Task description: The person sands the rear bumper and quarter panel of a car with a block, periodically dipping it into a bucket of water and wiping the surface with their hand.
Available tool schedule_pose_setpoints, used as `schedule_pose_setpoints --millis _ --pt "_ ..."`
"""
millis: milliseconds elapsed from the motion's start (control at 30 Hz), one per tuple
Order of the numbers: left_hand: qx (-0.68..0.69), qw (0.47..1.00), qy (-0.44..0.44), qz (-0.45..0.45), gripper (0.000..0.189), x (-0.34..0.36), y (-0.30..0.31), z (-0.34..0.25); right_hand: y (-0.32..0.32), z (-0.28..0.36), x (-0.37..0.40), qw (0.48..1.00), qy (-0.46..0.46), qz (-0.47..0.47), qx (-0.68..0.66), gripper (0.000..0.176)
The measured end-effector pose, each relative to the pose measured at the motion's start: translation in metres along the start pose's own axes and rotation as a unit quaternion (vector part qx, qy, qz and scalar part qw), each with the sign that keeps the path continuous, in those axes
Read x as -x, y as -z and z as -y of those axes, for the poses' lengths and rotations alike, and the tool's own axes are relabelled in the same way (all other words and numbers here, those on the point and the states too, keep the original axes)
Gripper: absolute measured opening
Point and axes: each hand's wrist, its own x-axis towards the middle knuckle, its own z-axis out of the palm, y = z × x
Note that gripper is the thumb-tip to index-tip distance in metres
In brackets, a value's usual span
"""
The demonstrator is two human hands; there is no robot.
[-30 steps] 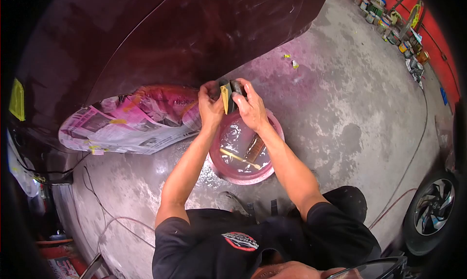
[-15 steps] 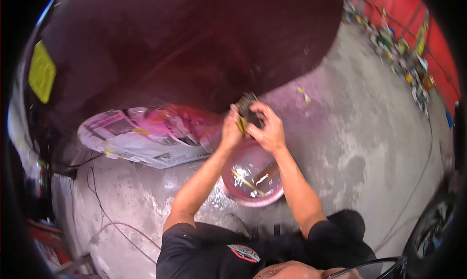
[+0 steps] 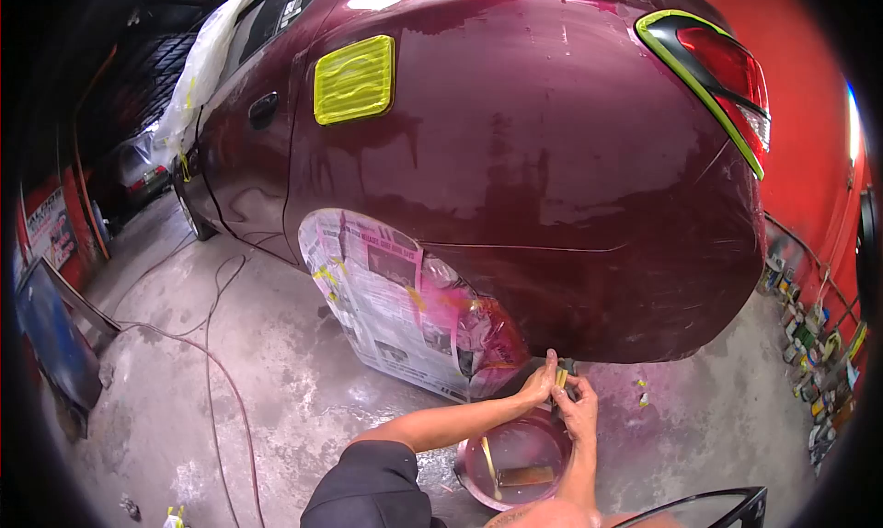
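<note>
Low beside the maroon car panel (image 3: 570,188), my left hand (image 3: 541,382) and my right hand (image 3: 578,407) come together over a basin. Between them is a small piece of sandpaper (image 3: 561,378), yellowish on one face and dark on another; the fingers hide part of it. Both hands have their fingers closed on it. Below, the pinkish basin (image 3: 473,487) holds water, with a pale yellow strip (image 3: 489,459) and a brown block (image 3: 526,476) in it. Newspaper (image 3: 386,298) stained pink masks the wheel just left of my hands.
Yellow tape covers the fuel lid (image 3: 354,79) and edges the tail light (image 3: 727,63). A hose (image 3: 241,408) snakes over the concrete floor at left, near a dark blue panel (image 3: 57,330). Cans and clutter (image 3: 809,344) line the red wall at right.
My view has tilted up, bringing the car's side and tail light into sight. Both hands stay together on the sandpaper above the basin, now lower right in view.
</note>
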Motion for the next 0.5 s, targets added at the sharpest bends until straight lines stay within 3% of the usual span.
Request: schedule_pose_setpoints --millis 33,67,100,133,233,300,367,433,500 --pt "0.003 1.0 -0.002 0.005 0.11 0.0 -0.003 0.001 0.007 0.0 -0.001 0.979 -0.111 0.068 -0.155 0.039" --pt "-0.035 0.998 -0.03 -0.043 0.103 0.002 -0.008 0.001 0.008 -0.004 0.0 0.976 -0.106 0.062 -0.181 0.028" --pt "-0.077 0.992 -0.058 -0.085 0.096 0.002 -0.012 0.002 0.006 -0.015 0.0 0.977 -0.106 0.047 -0.18 0.028" --pt "-0.094 0.988 -0.04 -0.119 0.09 0.029 -0.017 -0.028 0.002 -0.031 -0.001 0.978 -0.087 0.035 -0.187 0.023" --pt "-0.09 0.992 -0.078 -0.047 0.1 0.027 -0.011 -0.03 -0.008 -0.043 0.001 0.97 -0.078 -0.004 -0.231 0.018" --pt "-0.086 0.99 -0.101 -0.05 0.099 0.019 -0.013 -0.02 -0.015 -0.043 0.002 0.976 -0.078 -0.056 -0.193 0.019" --pt "-0.02 0.998 -0.042 -0.032 0.097 0.015 -0.015 -0.02 -0.014 -0.047 0.0 0.982 -0.051 -0.085 -0.161 0.02" --pt "0.001 0.999 -0.034 -0.031 0.094 0.031 -0.021 -0.036 -0.007 -0.023 0.0 0.985 -0.075 -0.064 -0.144 0.01" --pt "0.074 0.997 0.018 0.031 0.084 0.052 -0.024 -0.058 0.0 -0.024 -0.006 0.984 -0.066 -0.076 -0.146 0.014"
